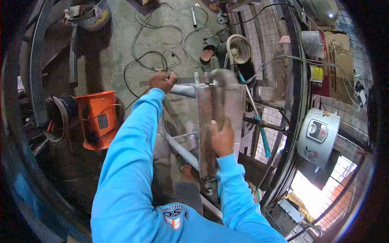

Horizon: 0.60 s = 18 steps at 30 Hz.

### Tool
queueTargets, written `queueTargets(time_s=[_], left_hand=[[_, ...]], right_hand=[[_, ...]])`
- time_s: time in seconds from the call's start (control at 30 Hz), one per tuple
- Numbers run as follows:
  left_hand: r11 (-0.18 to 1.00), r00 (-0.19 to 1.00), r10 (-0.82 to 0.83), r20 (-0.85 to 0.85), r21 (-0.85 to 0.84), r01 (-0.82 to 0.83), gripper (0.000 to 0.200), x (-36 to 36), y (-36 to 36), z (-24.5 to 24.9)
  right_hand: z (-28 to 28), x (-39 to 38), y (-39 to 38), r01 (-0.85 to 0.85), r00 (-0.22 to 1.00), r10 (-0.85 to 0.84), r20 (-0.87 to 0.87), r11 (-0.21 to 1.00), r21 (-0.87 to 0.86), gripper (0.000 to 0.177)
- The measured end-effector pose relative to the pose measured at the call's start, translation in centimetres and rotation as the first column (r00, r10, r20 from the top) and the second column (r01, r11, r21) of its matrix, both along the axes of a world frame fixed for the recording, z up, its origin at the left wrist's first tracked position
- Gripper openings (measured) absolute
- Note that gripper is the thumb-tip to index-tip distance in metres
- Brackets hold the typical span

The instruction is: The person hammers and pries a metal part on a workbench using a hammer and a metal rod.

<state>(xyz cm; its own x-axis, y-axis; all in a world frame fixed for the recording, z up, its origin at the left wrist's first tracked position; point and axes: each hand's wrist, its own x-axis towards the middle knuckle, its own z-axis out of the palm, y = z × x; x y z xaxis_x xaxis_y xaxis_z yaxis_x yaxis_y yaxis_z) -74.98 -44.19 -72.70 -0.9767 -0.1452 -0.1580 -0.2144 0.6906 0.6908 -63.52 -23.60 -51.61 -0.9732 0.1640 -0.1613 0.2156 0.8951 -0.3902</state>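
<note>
Workshop, bare grey concrete floor [121, 48] strewn w/ loose black cables [150, 56]. Orange box-shaped blower fan [99, 119] on the floor at left. White rice cooker w/ flower print [318, 135] at right, by a wire-mesh wall [267, 32]. Round white fan housing [239, 49] lies further back.

Centre: tall rusty brown steel sheet panel [210, 109], upright, set against a frame of grey steel pipe [182, 152]. A thin flat steel bar [184, 80] runs crosswise at the panel's top edge.

Hands (one person, bright blue long sleeves):
- Left hand [163, 81]: grip closed round the left end of the flat bar, knuckles up.
- Right hand [222, 138]: laid on the lower face of the panel, fingers pointing up it. Can't tell if the grip wraps an edge or just presses flat.

Progress, as judged: panel is up in position on the frame and bar sits across the top, so placing looks done. Both pieces appear hand-held only. No clamp, no tool in either hand, no fresh join visible, so fixing seems not yet done. Teal-handled tool [265, 141] hangs just right of the panel, untouched.
</note>
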Motion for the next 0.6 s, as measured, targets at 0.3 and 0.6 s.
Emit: queueTargets(time_s=[0.3,0.6], left_hand=[[0.987,0.966,0.147,-0.211,-0.034,-0.158,0.036,0.4,0.5,-2.9],[0.978,0.971,0.138,-0.195,-0.130,-0.165,0.034,2.5,0.9,-0.6]], right_hand=[[20.3,-6.6,0.6,-0.167,0.877,-0.032,-0.480,0.916,-0.366,0.038],[-0.3,2.8,-1.6,0.240,0.938,-0.243,0.247,0.970,0.041,0.056]])
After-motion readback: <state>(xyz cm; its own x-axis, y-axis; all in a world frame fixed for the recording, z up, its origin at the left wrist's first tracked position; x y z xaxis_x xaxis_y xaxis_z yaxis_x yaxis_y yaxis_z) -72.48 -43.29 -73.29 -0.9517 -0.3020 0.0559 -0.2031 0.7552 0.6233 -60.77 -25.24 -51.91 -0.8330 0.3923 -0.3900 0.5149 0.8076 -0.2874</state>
